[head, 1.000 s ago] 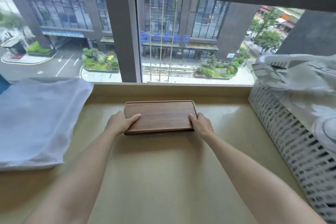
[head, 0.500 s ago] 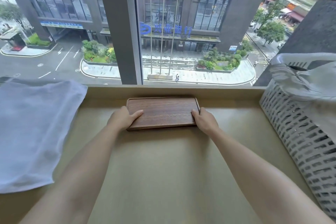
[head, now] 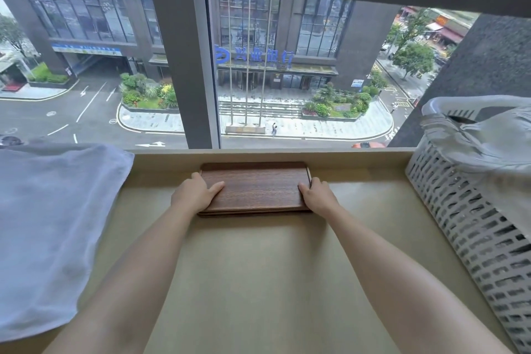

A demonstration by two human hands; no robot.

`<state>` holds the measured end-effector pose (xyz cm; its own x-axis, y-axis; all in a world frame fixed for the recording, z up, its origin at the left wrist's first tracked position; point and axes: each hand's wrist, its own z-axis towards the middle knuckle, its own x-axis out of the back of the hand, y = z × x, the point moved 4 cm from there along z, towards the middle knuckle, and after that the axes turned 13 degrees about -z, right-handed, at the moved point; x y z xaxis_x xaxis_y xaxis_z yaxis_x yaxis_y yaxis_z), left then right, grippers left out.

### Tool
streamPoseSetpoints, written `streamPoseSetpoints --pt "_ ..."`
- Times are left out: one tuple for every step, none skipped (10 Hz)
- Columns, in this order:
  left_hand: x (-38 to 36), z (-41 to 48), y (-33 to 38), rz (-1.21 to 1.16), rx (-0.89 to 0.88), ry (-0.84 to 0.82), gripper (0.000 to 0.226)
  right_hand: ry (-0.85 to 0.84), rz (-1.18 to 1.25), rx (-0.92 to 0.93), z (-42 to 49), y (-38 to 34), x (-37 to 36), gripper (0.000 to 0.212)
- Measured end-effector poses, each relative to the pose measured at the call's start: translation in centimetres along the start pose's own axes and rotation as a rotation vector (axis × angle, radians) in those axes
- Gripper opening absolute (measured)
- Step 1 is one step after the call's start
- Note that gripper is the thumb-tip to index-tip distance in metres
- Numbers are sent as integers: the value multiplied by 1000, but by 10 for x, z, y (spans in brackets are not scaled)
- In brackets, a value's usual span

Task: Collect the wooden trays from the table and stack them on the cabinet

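Gripping both short ends, the person's left hand and right hand have slid the dark rectangular wooden trays back against the beige cabinet top's window ledge, apparently squaring the stack.

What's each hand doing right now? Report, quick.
Left hand: closed on the left end of the trays.
Right hand: closed on the trays' right end.
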<state>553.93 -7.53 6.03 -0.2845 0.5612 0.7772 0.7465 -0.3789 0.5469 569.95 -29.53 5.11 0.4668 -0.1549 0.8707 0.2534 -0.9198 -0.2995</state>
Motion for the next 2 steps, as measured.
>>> streamPoseSetpoints --pt "3 -3 2 -61 -9 16 65 41 -24 -27 -4 -2 -3 53" --pt "13 -10 10 -83 -104 68 58 134 -59 -7 -14 -8 4 52"
